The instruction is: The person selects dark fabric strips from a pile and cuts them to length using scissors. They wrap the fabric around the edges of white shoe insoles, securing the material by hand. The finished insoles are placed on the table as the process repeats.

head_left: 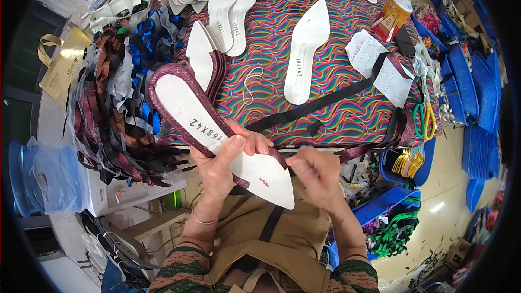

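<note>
Insole: white, pointed, edged with glittery maroon strip, held over my lap.
Left hand: I gripped its middle.
Right hand: I pinched the strip near the tip.
Hidden: underside, my right fingertips.

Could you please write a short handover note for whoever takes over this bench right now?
Left hand: grips the white pointed insole near its middle, thumb on top.
Right hand: pinches the dark red glitter strip at the insole's pointed end.
Done: strip runs around the heel and along both sides.
Left: the pointed tip is still bare.
Nearby: stack of bound insoles and a bare white insole on the patterned table; scissors at its right edge.
</note>
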`<state>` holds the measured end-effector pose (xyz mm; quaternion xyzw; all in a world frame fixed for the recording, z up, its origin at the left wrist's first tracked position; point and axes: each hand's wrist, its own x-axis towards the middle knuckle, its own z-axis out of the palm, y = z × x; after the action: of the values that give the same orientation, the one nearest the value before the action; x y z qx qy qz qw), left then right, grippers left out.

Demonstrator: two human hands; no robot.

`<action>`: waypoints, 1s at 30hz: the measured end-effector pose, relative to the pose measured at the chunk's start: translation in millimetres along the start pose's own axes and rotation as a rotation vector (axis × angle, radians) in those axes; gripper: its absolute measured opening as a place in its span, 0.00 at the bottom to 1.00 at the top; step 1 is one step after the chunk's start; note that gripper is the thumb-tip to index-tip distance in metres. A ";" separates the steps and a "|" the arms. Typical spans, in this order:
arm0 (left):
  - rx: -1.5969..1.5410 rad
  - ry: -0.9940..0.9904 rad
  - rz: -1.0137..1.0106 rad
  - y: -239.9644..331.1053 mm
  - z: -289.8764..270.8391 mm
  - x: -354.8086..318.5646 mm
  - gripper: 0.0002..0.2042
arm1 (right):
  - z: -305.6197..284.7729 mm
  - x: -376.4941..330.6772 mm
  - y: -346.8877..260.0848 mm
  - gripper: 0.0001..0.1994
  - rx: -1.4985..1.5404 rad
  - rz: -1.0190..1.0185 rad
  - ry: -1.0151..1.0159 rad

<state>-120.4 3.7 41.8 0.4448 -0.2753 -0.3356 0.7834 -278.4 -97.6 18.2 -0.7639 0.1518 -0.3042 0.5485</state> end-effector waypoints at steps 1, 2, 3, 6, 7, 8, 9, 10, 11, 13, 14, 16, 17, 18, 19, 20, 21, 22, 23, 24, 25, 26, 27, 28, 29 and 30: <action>-0.018 -0.019 -0.014 -0.4 -0.2 -0.3 0.05 | -2.0 3.5 -1.5 0.05 0.183 0.157 -0.015; -0.018 -0.031 -0.017 -0.5 0.8 -0.3 0.05 | -1.5 5.6 0.3 0.05 0.189 0.189 -0.057; -0.016 -0.043 -0.018 -0.3 2.5 0.4 0.05 | 0.2 7.5 3.1 0.05 0.195 0.219 -0.099; -0.089 -0.061 -0.039 -2.3 2.2 1.8 0.06 | -0.8 7.1 1.5 0.04 0.086 0.183 -0.157; -0.125 -0.062 -0.049 -3.1 1.1 1.8 0.07 | -1.3 7.0 -0.8 0.03 0.061 0.173 -0.156; -0.078 -0.061 -0.068 -3.1 1.2 2.2 0.07 | -1.1 6.7 -2.4 0.03 0.036 0.163 -0.154; -0.035 -0.064 -0.086 -3.8 2.7 4.1 0.07 | 0.1 6.6 -3.2 0.05 0.035 0.150 -0.099; 0.009 -0.067 -0.104 -3.4 4.2 5.5 0.07 | 2.8 6.2 -4.4 0.09 0.034 0.137 -0.044; 0.179 -0.101 -0.102 4.2 7.9 6.9 0.09 | 4.4 5.1 -4.9 0.13 0.033 0.124 0.012; 0.189 -0.182 -0.111 0.4 5.2 9.0 0.12 | 5.7 -2.9 4.9 0.13 0.075 0.154 0.038; 0.194 -0.222 -0.115 -1.4 4.1 10.1 0.13 | 6.0 -6.5 8.8 0.13 0.096 0.169 0.052; 0.019 -0.256 -0.182 -4.1 3.3 10.3 0.18 | 7.0 -10.1 11.4 0.13 0.115 0.207 0.080; -0.037 -0.258 -0.214 -5.3 1.9 9.8 0.18 | 7.8 -11.6 12.1 0.14 0.125 0.226 0.093; -0.098 -0.259 -0.247 -6.8 0.7 9.1 0.19 | 8.4 -12.2 9.7 0.13 0.140 0.242 0.108; -0.097 -0.269 -0.264 -9.4 -0.8 7.9 0.19 | 9.4 -12.2 5.5 0.12 0.155 0.259 0.122; -0.096 -0.280 -0.281 -12.7 -2.6 6.5 0.20 | 10.6 -13.0 2.8 0.12 0.170 0.275 0.136; -0.095 -0.293 -0.298 -15.6 -3.9 6.0 0.21 | 12.2 -15.5 3.5 0.12 0.126 0.248 0.149; -0.072 -0.293 -0.312 -17.7 -5.3 6.0 0.21 | 14.5 -18.9 5.6 0.13 0.082 0.222 0.161; -0.050 -0.292 -0.325 -19.5 -6.6 5.9 0.21 | 16.2 -21.7 7.7 0.13 0.038 0.195 0.172; -0.027 -0.291 -0.339 -20.3 -7.6 5.8 0.21 | 17.2 -23.2 9.4 0.13 0.051 0.201 0.183; -0.008 -0.272 -0.339 -17.4 -3.9 5.6 0.19 | 17.7 -24.5 11.2 0.14 0.063 0.207 0.194; -0.016 -0.280 -0.346 -15.3 -2.3 5.8 0.19 | 17.9 -26.1 12.2 0.14 0.075 0.213 0.204; -0.023 -0.287 -0.352 -12.8 -1.0 6.3 0.18 | 17.6 -27.7 11.8 0.14 0.113 0.235 0.191; -0.029 -0.294 -0.357 -11.4 -0.6 6.6 0.17 | 17.2 -30.0 11.3 0.15 0.150 0.258 0.178; -0.037 -0.305 -0.352 -11.1 -1.2 6.7 0.15 | 17.1 -32.3 10.8 0.15 0.188 0.280 0.165; -0.045 -0.320 -0.344 -11.3 -2.4 7.5 0.13 | 17.9 -34.3 13.1 0.15 0.209 0.282 0.175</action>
<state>-117.2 -5.1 31.7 0.4088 -0.3084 -0.5365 0.6708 -292.1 -69.4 -8.0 -0.6444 0.2722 -0.3037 0.6468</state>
